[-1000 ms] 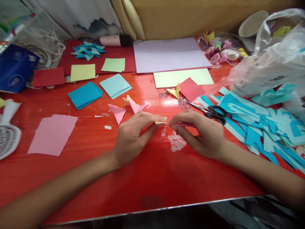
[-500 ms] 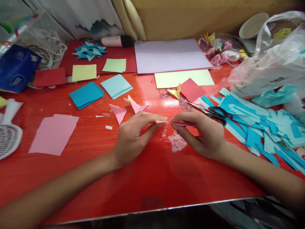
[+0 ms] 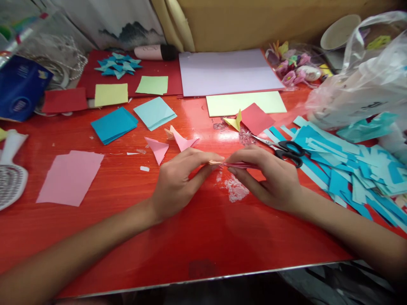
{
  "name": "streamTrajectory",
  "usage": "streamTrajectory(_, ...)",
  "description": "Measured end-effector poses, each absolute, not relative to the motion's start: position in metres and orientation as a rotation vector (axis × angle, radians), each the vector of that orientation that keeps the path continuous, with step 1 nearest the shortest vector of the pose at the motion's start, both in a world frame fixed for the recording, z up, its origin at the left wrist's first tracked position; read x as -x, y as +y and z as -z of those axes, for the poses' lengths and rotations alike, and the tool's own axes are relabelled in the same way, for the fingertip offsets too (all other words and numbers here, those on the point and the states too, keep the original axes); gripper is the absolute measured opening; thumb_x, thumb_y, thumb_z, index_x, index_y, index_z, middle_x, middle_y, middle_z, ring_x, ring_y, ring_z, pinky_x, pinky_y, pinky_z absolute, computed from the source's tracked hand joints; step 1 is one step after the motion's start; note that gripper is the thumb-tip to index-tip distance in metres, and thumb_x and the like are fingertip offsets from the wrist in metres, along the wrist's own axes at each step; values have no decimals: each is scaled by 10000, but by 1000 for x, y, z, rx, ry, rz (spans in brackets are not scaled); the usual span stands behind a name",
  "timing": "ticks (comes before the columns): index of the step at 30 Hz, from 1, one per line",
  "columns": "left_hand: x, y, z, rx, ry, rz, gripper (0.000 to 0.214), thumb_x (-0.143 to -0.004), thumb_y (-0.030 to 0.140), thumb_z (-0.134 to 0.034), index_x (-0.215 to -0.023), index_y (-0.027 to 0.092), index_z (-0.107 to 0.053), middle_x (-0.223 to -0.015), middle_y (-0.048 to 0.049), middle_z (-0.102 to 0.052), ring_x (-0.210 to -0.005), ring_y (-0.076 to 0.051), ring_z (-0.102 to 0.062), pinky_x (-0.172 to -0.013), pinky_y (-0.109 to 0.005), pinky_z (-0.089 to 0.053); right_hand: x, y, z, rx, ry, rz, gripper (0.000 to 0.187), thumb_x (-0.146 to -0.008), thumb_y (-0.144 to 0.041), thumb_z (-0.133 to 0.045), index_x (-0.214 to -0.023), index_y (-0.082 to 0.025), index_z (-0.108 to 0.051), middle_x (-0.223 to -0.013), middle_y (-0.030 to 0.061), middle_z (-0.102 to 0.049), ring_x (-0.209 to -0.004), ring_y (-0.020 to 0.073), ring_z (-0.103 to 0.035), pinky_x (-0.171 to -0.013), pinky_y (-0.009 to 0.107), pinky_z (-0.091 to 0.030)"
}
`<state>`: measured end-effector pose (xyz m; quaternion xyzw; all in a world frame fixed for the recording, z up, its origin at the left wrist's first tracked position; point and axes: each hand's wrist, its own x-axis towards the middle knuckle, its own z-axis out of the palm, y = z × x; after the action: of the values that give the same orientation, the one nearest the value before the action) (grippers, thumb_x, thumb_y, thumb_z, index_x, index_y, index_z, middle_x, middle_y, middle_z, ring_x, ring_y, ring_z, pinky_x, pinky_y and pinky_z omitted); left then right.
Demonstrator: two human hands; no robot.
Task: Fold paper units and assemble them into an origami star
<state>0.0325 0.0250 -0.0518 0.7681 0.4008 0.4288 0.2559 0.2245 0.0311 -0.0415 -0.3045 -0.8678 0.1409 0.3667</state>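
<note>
Between my two hands is a small folded paper piece, seen edge-on, pink with a peach end. My left hand pinches the peach end between thumb and fingers. My right hand pinches the pink part, and its fingers hide much of it. Just beyond my left hand lie a folded pink paper piece, with a peach part beside it, and a pink folded triangle. Black-handled scissors rest beyond my right hand, next to a red paper square and a small yellow folded piece.
Blue paper strips are heaped at the right, below a plastic bag. Pink sheets, dark blue squares and light blue squares lie at the left. A hairbrush sits at the left edge. Lilac sheets lie behind.
Both hands keep their pinch on the folded paper and stay almost in place. My right fingertips sit slightly closer to the left ones. The view has shifted a little.
</note>
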Motion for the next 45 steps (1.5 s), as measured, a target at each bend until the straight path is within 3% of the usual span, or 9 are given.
streamTrajectory(6, -33, 27, 53, -1679, 1064, -1110, 248, -830, 295, -602, -1070, 236, -588, -864, 2, -708, -779, -136, -676, -727, -242, -556, -227, 37, 40, 968, -2083, -717, 118, -921, -269, -468, -936, -165, -522, -706, 3, -595, -528, 72, -528, -484, 192, -438)
streamTrajectory(10, -33, 32, 55, -1553, 988, -1048, 213, -826, 282, -604, -1025, 206, -610, -833, -9, -684, -768, -131, -660, -664, -214, -543, -229, 44, 43, 1018, -1999, -981, 164, -927, -301, -464, -881, -155, -524, -575, -42, -506, -462, 51, -456, -425, 171, -354)
streamTrajectory(17, -34, 39, 58, -1487, 999, -960, 223, -878, 309, -515, -1003, 195, -661, -831, -21, -680, -729, -123, -638, -610, -203, -527, -228, 51, 51, 1140, -1892, -1163, 230, -904, -341, -497, -848, -130, -568, -512, -49, -496, -436, 46, -407, -417, 174, -302)
streamTrajectory(26, -34, 37, 56, -1458, 1057, -874, 223, -868, 319, -527, -965, 185, -676, -817, -14, -694, -720, -122, -646, -610, -196, -515, -224, 47, 58, 1197, -1904, -1103, 243, -881, -345, -516, -813, -121, -584, -528, -41, -502, -456, 53, -417, -441, 185, -297)
streamTrajectory(35, -34, 37, 52, -1642, 1104, -819, 257, -877, 292, -487, -707, 177, -642, -685, 10, -609, -605, -96, -533, -557, -203, -446, -223, 46, 58, 1163, -1952, -1101, 243, -887, -328, -504, -827, -111, -594, -515, -46, -482, -432, 49, -398, -412, 169, -288)
streamTrajectory(45, -32, 37, 51, -1651, 1106, -718, 248, -883, 361, -473, -873, 181, -643, -659, 21, -523, -611, -94, -453, -558, -206, -361, -221, 43, 61, 1144, -1976, -1098, 195, -905, -292, -477, -867, -126, -571, -503, -54, -484, -416, 41, -397, -404, 162, -288)
